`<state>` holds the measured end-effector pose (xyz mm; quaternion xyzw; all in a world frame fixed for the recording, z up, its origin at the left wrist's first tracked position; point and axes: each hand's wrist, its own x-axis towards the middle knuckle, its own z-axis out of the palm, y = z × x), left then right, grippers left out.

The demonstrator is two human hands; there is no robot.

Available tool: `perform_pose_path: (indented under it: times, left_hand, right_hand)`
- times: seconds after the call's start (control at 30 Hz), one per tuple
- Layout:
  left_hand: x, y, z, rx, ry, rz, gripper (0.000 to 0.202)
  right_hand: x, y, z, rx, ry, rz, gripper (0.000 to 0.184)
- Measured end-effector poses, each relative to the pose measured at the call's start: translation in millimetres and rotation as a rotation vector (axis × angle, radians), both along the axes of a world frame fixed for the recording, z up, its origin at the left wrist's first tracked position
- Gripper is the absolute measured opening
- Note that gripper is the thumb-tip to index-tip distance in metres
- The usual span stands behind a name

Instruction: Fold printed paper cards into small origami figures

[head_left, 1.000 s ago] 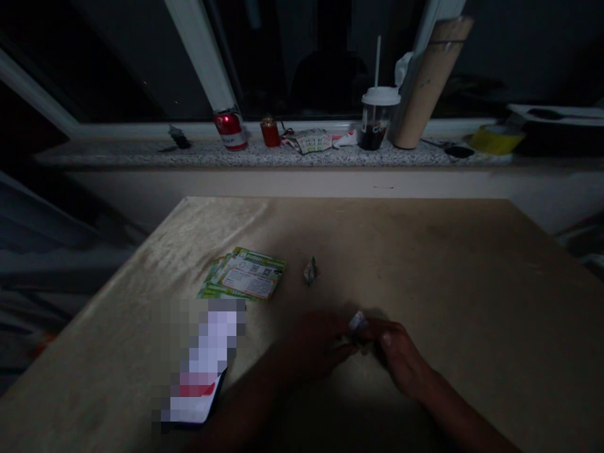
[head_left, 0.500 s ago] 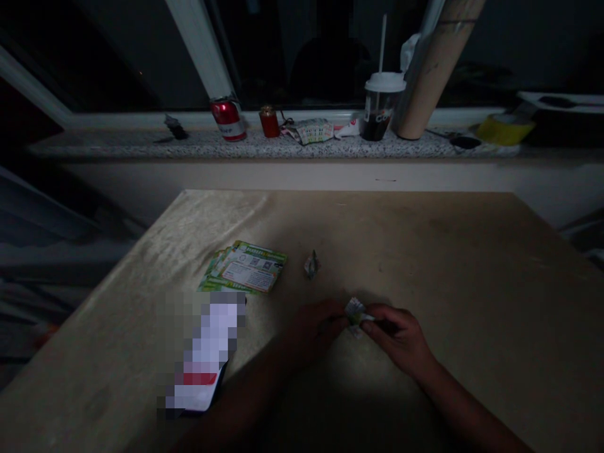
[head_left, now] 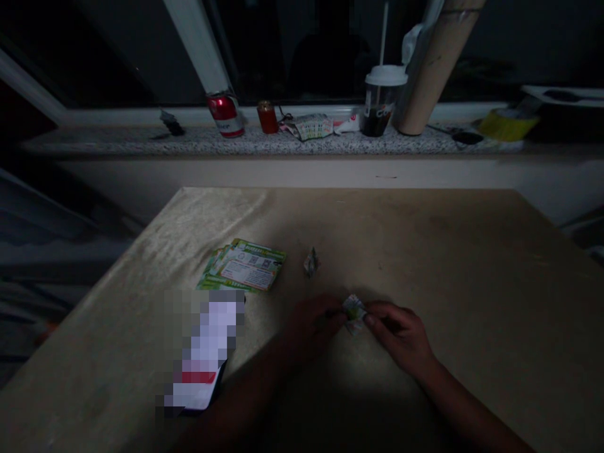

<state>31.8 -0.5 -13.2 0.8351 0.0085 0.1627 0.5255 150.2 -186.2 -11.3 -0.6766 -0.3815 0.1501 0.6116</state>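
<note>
Between my two hands is a small folded paper (head_left: 353, 311), whitish with print and a green patch in its middle. My left hand (head_left: 317, 324), in shadow, pinches its left side. The thumb and fingers of my right hand (head_left: 400, 332) are closed on its right edge. Just beyond my left hand, a second small folded paper piece (head_left: 311, 262) stands on the table. To the left lies a fanned stack of green printed leaflets (head_left: 250, 265). Nearer my left forearm is a lit phone (head_left: 207, 352), its screen blurred out.
The pale table (head_left: 448, 251) ends below a speckled windowsill (head_left: 189, 145). On the sill stand a red can (head_left: 225, 114), a small red jar (head_left: 267, 118), crumpled paper (head_left: 309, 127), a lidded cup with a straw (head_left: 379, 100), a cardboard tube (head_left: 436, 69) and a yellow tape roll (head_left: 507, 124).
The paper between my hands looks spread wider, with more of its printed face and green middle showing. My right fingers have shifted slightly along its edge. The view has tilted down a little.
</note>
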Motion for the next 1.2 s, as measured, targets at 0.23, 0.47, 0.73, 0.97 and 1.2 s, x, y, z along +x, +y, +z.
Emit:
perform_pose_path:
  times: [0.23,0.47,0.73,0.97,1.2]
  left_hand:
    - [3,-5,3.5,-0.026,0.017,0.042,0.021]
    - [2,-7,9.6,-0.016,0.074,0.088,0.024]
    - [5,-8,6.1,0.01,0.051,0.157,0.02]
    - [7,-10,10.7,0.037,-0.016,0.152,0.02]
    - [9,-11,5.8,0.043,-0.016,0.177,0.02]
  right_hand:
    - [1,2,0.0,0.027,0.024,-0.049,0.005]
    - [-3,6,1.2,0.022,0.092,-0.104,0.011]
    - [-5,11,3.9,0.04,0.169,-0.134,0.013]
    - [-4,13,4.4,0.019,0.202,-0.165,0.007]
    - [-4,16,3.2,-0.005,0.23,-0.193,0.01]
